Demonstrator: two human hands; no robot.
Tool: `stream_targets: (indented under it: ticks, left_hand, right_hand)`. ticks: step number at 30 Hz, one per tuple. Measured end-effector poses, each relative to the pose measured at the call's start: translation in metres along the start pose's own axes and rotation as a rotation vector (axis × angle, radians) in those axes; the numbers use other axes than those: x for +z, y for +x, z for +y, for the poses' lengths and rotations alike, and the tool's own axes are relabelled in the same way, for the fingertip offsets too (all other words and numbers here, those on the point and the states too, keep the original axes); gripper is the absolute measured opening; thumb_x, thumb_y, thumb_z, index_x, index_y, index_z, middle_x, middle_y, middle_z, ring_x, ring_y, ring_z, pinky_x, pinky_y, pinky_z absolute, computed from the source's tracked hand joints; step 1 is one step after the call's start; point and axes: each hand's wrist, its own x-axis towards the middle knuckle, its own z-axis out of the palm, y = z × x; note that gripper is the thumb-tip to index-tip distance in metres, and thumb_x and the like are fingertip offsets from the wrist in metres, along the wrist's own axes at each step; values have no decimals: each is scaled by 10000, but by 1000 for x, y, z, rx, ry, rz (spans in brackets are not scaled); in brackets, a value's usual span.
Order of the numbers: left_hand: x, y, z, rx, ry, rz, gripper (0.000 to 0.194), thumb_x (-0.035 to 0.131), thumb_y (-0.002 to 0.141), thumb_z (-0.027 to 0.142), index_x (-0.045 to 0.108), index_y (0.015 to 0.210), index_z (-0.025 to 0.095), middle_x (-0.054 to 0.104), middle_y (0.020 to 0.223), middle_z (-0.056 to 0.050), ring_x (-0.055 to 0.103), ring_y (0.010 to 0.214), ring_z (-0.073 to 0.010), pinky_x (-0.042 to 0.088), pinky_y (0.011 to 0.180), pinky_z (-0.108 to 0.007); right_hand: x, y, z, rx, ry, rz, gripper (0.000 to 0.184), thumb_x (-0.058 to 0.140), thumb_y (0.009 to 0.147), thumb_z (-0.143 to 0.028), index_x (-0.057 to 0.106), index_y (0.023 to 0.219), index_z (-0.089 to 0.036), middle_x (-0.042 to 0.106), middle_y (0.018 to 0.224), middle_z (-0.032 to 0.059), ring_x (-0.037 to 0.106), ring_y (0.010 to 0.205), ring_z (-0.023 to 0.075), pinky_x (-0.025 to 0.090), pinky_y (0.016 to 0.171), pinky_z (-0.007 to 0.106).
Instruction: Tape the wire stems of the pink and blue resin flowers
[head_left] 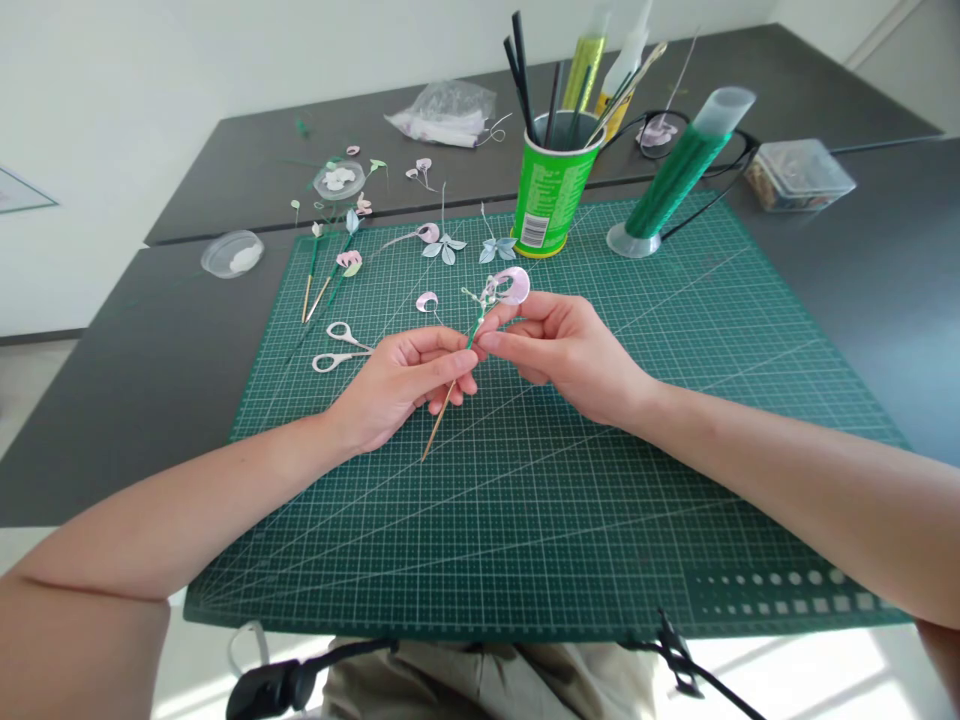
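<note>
My left hand (412, 375) is closed around a slim gold-coloured stick (436, 428), whose pointed end slants down toward me. Green wrapping covers its upper part, and a lilac crescent-shaped petal (516, 286) with small pale buds sits at the top. At the green-wrapped part, the thumb and forefinger of my right hand (562, 350) pinch the stick just above my left thumb. Whether a thread is also between them, I cannot tell. A loose lilac petal on wire (427, 302) lies just beyond my left hand. White-handled scissors (341, 348) lie left of it, blades hidden by the hand.
A green cutting mat (570, 530) covers the table before me. Behind my hands stand a green can (555, 190) of sticks and a tilted green tube (679, 175). Blue-grey flowers (445, 248), finished-looking flower sticks (324, 290) and a clear box (801, 175) lie around.
</note>
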Motion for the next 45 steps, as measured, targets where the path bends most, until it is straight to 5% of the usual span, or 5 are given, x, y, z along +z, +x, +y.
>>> stream_targets:
  ticks: [4, 11, 26, 34, 45]
  left_hand:
    - [-1, 0, 0, 18, -17, -18, 332, 936, 807, 433, 743, 821, 164, 727, 681, 15, 622, 568, -65, 463, 478, -130]
    - [-3, 1, -3, 11, 7, 10, 329, 950, 795, 409, 729, 801, 166, 756, 719, 1, 651, 595, -77, 466, 489, -141]
    - [-6, 0, -5, 23, 84, 4, 371, 932, 832, 453, 698, 813, 165, 842, 799, -37, 765, 663, -109, 485, 499, -135]
    - [-5, -1, -4, 67, 169, 48, 347, 906, 848, 438, 694, 810, 167, 851, 828, -61, 796, 728, -155, 476, 499, -164]
    - [-3, -2, -4, 107, 115, 39, 329, 940, 815, 332, 654, 781, 175, 836, 769, -21, 779, 687, -119, 457, 479, -129]
  right_hand:
    - [-1, 0, 0, -17, 24, -19, 267, 948, 784, -288, 739, 866, -142, 696, 673, -27, 323, 446, 17, 156, 392, 234]
    - [-2, 1, 2, -14, 10, -10, 248, 948, 785, -270, 736, 848, -159, 476, 502, -99, 280, 450, 32, 165, 414, 226]
    - [-1, 2, 1, 0, 51, -51, 273, 946, 789, -264, 708, 823, -134, 535, 581, -80, 312, 470, 22, 226, 439, 223]
    - [0, 2, 2, 36, 72, -37, 310, 971, 755, -271, 692, 791, -141, 495, 538, -96, 291, 452, 20, 181, 412, 215]
    - [0, 1, 3, 24, 88, -58, 318, 976, 761, -301, 697, 796, -152, 435, 503, -113, 250, 438, 24, 143, 397, 222]
